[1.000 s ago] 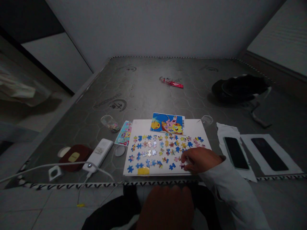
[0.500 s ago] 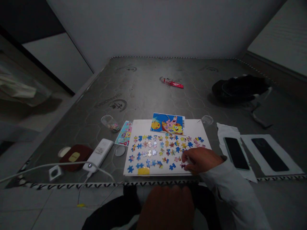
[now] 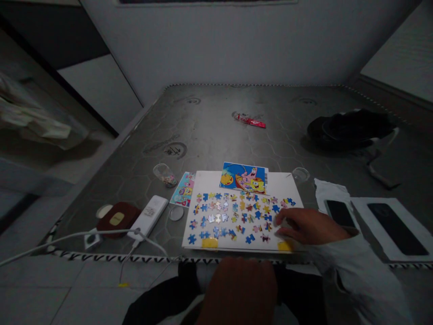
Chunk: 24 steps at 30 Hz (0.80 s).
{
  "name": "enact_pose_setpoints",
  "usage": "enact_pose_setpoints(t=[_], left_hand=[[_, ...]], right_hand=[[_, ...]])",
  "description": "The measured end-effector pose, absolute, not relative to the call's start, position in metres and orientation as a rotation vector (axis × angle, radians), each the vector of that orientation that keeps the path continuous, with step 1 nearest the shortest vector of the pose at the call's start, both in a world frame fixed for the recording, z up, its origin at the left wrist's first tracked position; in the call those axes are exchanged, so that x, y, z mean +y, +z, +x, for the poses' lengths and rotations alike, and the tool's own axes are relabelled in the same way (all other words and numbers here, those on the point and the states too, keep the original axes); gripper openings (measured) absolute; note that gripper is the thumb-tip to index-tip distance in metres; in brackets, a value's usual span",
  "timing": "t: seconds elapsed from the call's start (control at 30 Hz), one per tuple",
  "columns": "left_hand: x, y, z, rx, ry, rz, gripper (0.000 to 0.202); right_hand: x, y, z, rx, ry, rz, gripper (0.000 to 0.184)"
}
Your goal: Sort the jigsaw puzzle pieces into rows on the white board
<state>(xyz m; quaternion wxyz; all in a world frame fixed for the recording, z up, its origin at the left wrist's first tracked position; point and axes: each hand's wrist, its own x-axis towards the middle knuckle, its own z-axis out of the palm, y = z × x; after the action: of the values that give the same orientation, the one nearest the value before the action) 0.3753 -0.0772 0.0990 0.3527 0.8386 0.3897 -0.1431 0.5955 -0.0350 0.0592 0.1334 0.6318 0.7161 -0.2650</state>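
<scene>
My right hand (image 3: pixel 306 225) is over the right edge of a white board (image 3: pixel 216 180), its thumb and forefinger apart and nothing visible between them. Several loose jigsaw pieces (image 3: pixel 250 238), mostly blue, yellow and pink, lie spread in rough rows on the board, some just left of my fingertips. A cartoon picture card (image 3: pixel 244 178) rests at the board's far edge. Close to the camera, my left hand (image 3: pixel 240 289) is curled into a fist with the knuckles up. Its fingertips are hidden, so what it holds, if anything, cannot be made out.
Left of the board are a second picture card (image 3: pixel 183 189), a clear cup (image 3: pixel 165 175) with small bits inside, a round lid (image 3: pixel 176 213), a cabled white power bank (image 3: pixel 149 217) and a brown case (image 3: pixel 118 220). Right are a phone (image 3: pixel 340 213), a phone box (image 3: pixel 395 228) and a black bag (image 3: pixel 350 128).
My right hand has moved right from the pieces to the board's right edge, and its fingers have parted. The view has shifted slightly. My left hand stays curled.
</scene>
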Motion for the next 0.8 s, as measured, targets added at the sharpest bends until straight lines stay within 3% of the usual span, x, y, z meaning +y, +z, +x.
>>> enact_pose_setpoints(t=[0.3, 0.6, 0.8], left_hand=[[-0.032, 0.106, 0.342, 1.55, -0.434, 2.209, 0.019], [0.003, 0.076, 0.34, 1.771, -0.194, 2.336, 0.035], [0.016, 0.058, 0.344, 1.77, -0.168, 2.358, 0.031]], right_hand=[[-0.041, 0.043, 0.652, 2.176, -0.712, 1.996, 0.03], [-0.049, 0.042, 0.656, 2.222, -0.694, 2.085, 0.026], [-0.053, 0.05, 0.648, 2.262, -0.709, 2.081, 0.025]])
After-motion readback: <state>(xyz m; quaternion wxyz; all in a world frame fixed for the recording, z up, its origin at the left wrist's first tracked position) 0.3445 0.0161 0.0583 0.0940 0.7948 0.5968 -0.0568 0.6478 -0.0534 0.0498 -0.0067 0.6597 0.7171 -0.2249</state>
